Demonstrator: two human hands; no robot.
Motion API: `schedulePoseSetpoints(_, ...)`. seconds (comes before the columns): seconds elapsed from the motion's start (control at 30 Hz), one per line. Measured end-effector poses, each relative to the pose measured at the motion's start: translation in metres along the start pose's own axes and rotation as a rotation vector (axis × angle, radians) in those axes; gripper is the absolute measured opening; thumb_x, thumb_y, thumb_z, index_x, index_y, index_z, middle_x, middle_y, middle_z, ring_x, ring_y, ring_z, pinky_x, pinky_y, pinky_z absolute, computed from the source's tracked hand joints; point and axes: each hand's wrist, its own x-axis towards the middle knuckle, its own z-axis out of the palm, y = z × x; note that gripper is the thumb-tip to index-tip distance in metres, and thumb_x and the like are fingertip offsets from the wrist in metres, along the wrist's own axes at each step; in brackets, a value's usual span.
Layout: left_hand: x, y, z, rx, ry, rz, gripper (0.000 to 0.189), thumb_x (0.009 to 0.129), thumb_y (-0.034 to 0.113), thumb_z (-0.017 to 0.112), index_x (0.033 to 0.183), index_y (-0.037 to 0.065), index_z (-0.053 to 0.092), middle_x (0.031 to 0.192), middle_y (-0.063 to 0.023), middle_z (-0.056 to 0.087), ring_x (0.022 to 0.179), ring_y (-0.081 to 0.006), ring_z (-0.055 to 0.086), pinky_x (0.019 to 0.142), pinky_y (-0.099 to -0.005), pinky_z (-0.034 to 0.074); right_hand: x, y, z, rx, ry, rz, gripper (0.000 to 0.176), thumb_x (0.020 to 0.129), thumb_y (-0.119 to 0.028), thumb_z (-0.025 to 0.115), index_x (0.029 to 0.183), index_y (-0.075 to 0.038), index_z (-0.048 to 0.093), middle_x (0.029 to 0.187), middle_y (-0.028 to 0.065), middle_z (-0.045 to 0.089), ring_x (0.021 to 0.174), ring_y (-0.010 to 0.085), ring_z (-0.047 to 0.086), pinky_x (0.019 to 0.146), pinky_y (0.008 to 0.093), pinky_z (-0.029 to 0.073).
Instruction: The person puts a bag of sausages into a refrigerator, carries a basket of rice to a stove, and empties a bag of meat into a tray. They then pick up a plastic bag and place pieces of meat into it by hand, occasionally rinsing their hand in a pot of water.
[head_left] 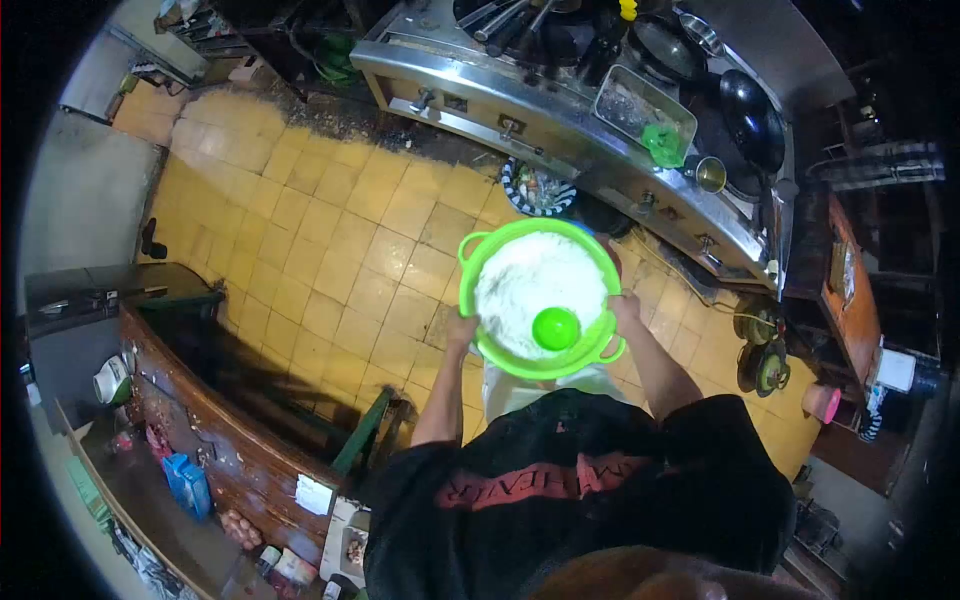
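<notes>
A bright green basin [470,290] with loop handles is held in front of my body, above the tiled floor. White powder [535,275] fills much of it, and a small green bowl [556,328] rests on the powder near the side closest to me. My left hand [462,328] grips the basin's left rim, its fingers partly hidden by the rim. On the opposite side, my right hand [625,310] holds the rim close to a loop handle.
A long metal stove [580,150] with pans and a metal tray [640,105] spans the top. Below it stands a lined bin [538,190] with waste. A wooden counter [230,420] is at the lower left, a pink container [821,403] at the right.
</notes>
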Motion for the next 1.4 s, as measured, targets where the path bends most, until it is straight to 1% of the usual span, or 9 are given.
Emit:
schedulePoseSetpoints(0.17,-0.035,-0.083,-0.078,-0.110,0.173,-0.072,0.026,0.075,0.007,0.060,0.099,-0.004,0.059,0.077,-0.0070,0.061,0.066,-0.0163,0.058,0.057,-0.0337,0.047,-0.078,-0.008,0.066,-0.190,-0.047,-0.012,0.019,0.069,-0.001,0.058,0.087,0.001,0.061,0.075,0.0089,0.061,0.063,0.0199,0.056,0.055,0.0326,0.046)
schedulePoseSetpoints(0.23,-0.051,-0.104,-0.109,-0.096,0.354,-0.153,0.024,0.072,0.012,0.066,0.090,-0.004,0.062,0.075,-0.0148,0.064,0.066,-0.0234,0.061,0.062,-0.0372,0.048,-0.092,0.003,0.094,-0.103,-0.094,-0.055,0.017,0.063,-0.005,0.061,0.080,-0.003,0.061,0.070,0.0073,0.059,0.064,0.0174,0.055,0.058,0.0335,0.044)
schedulePoseSetpoints(0.4,-0.115,-0.062,-0.165,0.195,0.575,-0.279,0.021,0.072,0.014,0.067,0.086,-0.001,0.060,0.076,-0.0137,0.064,0.069,-0.0246,0.062,0.065,-0.0385,0.048,-0.130,0.003,0.140,-0.097,-0.342,-0.050,0.015,0.066,-0.008,0.062,0.079,-0.002,0.061,0.071,0.0063,0.059,0.064,0.0158,0.054,0.058,0.0324,0.044)
schedulePoseSetpoints(0.47,-0.133,-0.109,-0.183,0.163,0.644,-0.229,0.021,0.071,0.013,0.066,0.085,-0.001,0.061,0.075,-0.0135,0.064,0.068,-0.0248,0.062,0.065,-0.0383,0.048,-0.153,-0.015,0.159,-0.219,-0.441,-0.233,0.014,0.064,-0.007,0.063,0.078,-0.002,0.061,0.068,0.0057,0.058,0.062,0.0164,0.054,0.058,0.0319,0.044)
schedulePoseSetpoints(0.77,-0.235,-0.130,-0.182,-0.277,0.888,-0.309,0.016,0.071,-0.001,0.058,0.085,-0.003,0.064,0.077,-0.0083,0.065,0.064,-0.0164,0.060,0.061,-0.0318,0.050,-0.180,-0.023,0.221,-0.361,-0.600,-0.257,0.013,0.059,-0.007,0.064,0.068,-0.002,0.058,0.064,0.0080,0.057,0.060,0.0183,0.055,0.056,0.0343,0.043)
schedulePoseSetpoints(1.07,-0.232,-0.141,-0.208,-0.231,1.005,-0.359,0.020,0.070,0.006,0.063,0.088,-0.001,0.066,0.078,-0.0154,0.067,0.067,-0.0250,0.063,0.066,-0.0381,0.048,-0.212,-0.053,0.246,-0.470,-0.618,-0.370,0.013,0.060,-0.006,0.063,0.072,-0.003,0.058,0.065,0.0066,0.057,0.059,0.0168,0.054,0.054,0.0337,0.042)
schedulePoseSetpoints(1.1,-0.228,-0.131,-0.218,-0.252,0.994,-0.261,0.010,0.072,-0.005,0.058,0.081,-0.001,0.063,0.069,-0.0054,0.061,0.058,-0.0160,0.057,0.055,-0.0310,0.047,-0.210,-0.058,0.254,-0.404,-0.620,-0.351,0.014,0.060,-0.005,0.063,0.073,-0.003,0.058,0.065,0.0063,0.057,0.059,0.0164,0.054,0.054,0.0332,0.042)
schedulePoseSetpoints(1.2,-0.210,-0.106,-0.237,-0.289,1.055,-0.241,0.008,0.072,-0.002,0.059,0.079,-0.001,0.062,0.067,-0.0050,0.061,0.056,-0.0160,0.056,0.053,-0.0307,0.046,-0.211,-0.077,0.275,-0.295,-0.682,-0.312,0.016,0.060,0.000,0.061,0.074,-0.003,0.056,0.066,0.0053,0.055,0.059,0.0173,0.052,0.054,0.0327,0.042)
schedulePoseSetpoints(1.4,-0.158,-0.080,-0.312,-0.145,1.068,-0.226,0.017,0.071,0.007,0.064,0.085,-0.002,0.064,0.072,-0.0125,0.064,0.067,-0.0217,0.061,0.065,-0.0359,0.047,-0.218,-0.126,0.345,-0.286,-0.702,-0.362,0.017,0.060,0.004,0.057,0.076,-0.002,0.055,0.066,0.0053,0.052,0.057,0.0180,0.050,0.050,0.0319,0.040)
